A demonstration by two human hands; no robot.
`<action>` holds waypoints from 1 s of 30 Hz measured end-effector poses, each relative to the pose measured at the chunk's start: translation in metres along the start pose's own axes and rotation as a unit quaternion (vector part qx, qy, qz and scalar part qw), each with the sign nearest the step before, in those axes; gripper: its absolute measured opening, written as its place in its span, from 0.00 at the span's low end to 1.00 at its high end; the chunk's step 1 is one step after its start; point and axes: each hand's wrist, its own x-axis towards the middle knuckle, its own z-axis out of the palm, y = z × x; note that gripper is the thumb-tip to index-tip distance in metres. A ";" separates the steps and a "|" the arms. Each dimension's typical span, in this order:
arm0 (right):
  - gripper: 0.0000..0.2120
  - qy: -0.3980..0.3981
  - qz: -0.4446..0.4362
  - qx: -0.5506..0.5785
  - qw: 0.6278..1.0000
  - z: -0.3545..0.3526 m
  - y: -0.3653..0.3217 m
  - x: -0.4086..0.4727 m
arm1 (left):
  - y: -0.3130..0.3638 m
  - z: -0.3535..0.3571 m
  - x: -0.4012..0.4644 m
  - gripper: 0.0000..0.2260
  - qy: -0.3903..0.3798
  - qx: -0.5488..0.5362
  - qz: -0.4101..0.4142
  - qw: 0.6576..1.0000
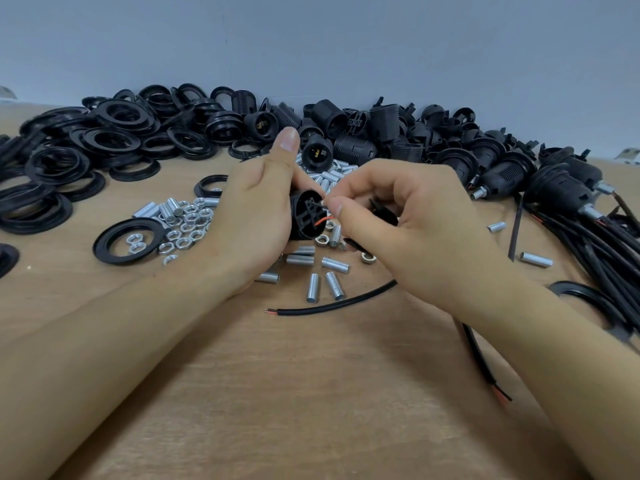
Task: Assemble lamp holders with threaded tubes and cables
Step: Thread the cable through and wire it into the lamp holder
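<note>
The right hand (408, 216) has its thumb and forefinger pressed together on the thin black and red wires (320, 220), pinching them right at the open back of a black lamp holder (306, 216); the other fingers curl loosely behind. The left hand (256, 216) wraps the holder's body, fingers curled round its far side and the thumb standing up free above it. The holder is held in the air over the wooden table (311, 393), its terminal end turned toward the right hand. By my reading, the step in hand is wiring: feeding the stripped leads into the holder's terminals (whether either lead is already seated I cannot tell, the fingertips hide it). The next move calls for a steady holder and a fine push of each lead into its own slot. Below the hands lies a loose black cable (332, 304) among scattered threaded tubes (335, 285); nuts (187, 226) sit to the left beside black rings (128, 240), and finished holders with cables (561, 199) lie at the right.
</note>
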 end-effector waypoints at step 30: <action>0.06 0.020 0.053 0.010 0.998 0.004 -0.004 -0.003 | -0.004 -0.001 0.000 0.23 0.046 0.078 0.129 0.988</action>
